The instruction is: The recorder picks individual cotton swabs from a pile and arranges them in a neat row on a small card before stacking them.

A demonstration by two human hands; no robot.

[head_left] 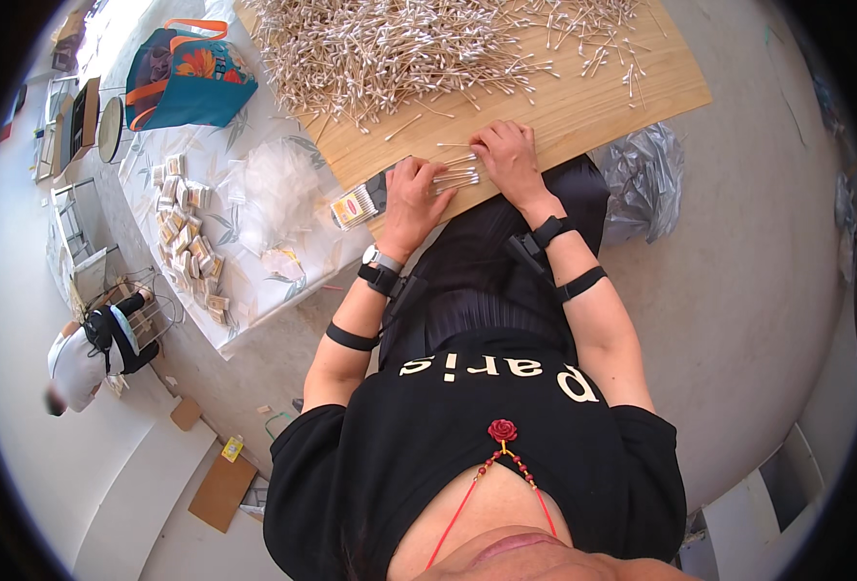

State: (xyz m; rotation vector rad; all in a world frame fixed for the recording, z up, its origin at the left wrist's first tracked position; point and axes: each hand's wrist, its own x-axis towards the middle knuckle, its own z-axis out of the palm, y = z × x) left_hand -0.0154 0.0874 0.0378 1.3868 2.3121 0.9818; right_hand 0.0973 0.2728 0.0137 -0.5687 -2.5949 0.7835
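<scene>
My left hand (413,205) rests at the near edge of the wooden board, its fingers curled around the ends of several cotton swabs (458,178). Their white tips point toward my right hand (510,161), which is closed, its fingertips at the tips of other swabs just above. Next to my left hand lies a small clear pack of cotton swabs (354,206) with a red and yellow label, against a dark flat object (374,192). Farther back, a big loose heap of cotton swabs (380,58) covers much of the board (661,97).
On the cloth-covered table (244,315) at left lie many small filled packs (188,237), a pile of clear plastic bags (278,194) and a teal tote bag (206,82). A grey plastic bag (646,179) hangs right of my legs. Another person (90,353) bends over at far left.
</scene>
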